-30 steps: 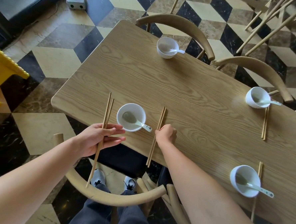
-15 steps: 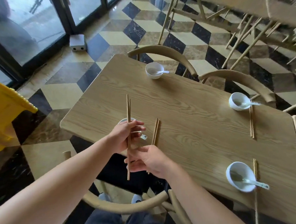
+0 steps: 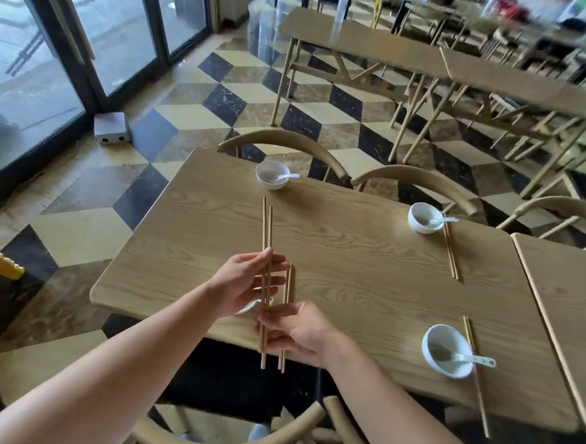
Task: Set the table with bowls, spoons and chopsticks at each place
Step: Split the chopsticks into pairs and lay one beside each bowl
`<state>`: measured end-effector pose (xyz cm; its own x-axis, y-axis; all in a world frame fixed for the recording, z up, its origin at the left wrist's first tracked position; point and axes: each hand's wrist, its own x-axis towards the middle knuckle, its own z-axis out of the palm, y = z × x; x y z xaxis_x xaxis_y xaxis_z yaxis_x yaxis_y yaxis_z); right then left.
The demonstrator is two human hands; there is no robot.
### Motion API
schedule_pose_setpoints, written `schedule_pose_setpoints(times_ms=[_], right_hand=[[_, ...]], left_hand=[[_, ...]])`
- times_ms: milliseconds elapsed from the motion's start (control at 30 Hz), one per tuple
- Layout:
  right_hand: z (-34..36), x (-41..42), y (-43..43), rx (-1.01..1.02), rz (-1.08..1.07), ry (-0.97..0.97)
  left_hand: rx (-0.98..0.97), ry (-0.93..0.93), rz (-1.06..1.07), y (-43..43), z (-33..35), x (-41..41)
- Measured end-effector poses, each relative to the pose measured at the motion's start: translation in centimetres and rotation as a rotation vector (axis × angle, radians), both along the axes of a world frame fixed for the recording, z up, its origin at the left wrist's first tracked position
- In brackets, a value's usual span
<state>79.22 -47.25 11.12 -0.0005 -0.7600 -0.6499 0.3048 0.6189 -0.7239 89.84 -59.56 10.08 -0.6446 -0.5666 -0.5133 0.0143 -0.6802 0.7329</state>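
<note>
the chopsticks (image 3: pixel 267 244), a light, stiff, smooth pair held above the bench (image 3: pixel 356 269) pointing to 12 o'clock, sit pinched mid-shaft in the left hand (image 3: pixel 244 283) fingers, the right hand (image 3: pixel 302 334) fingers closed on their near ends, likely best gripped mid-length to stop slipping.

No text, label, brand, number or sign can be read anywhere around the wooden table (image 3: pixel 373 271). The spoon (image 3: pixel 473 359) in the bowl at its near right corner bears small dark marks on the handle, too small to make out.
</note>
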Motion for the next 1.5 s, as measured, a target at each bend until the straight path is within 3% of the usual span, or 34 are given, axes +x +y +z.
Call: schedule_pose_setpoints(times_ms=[333, 533, 733, 967, 1300, 1500], right_hand=[[0.4, 5.1, 0.1, 0.093, -0.007, -0.106], [0.2, 8.2, 0.8, 0.164, -0.024, -0.138], [0.4, 9.1, 1.4, 0.168, -0.042, -0.096], [0.4, 7.0, 1.9, 0.163, -0.050, -0.062], [-1.2, 0.3, 0.5, 0.084, -0.039, 0.113], [-1.9, -6.3, 1.0, 0.086, -0.107, -0.101]], left_hand=[[0.134, 0.110, -0.298, -0.8, -2.4, 5.6], [0.170, 0.146, -0.320, -1.5, -3.4, 8.1], [0.181, 0.096, -0.353, -1.5, -2.9, 7.8], [0.111, -0.010, -0.540, -2.3, -2.2, 5.9], [-0.006, -0.112, -0.404, -2.7, -2.5, -0.8], [0.003, -0.141, -0.278, -3.2, -2.3, -7.2]])
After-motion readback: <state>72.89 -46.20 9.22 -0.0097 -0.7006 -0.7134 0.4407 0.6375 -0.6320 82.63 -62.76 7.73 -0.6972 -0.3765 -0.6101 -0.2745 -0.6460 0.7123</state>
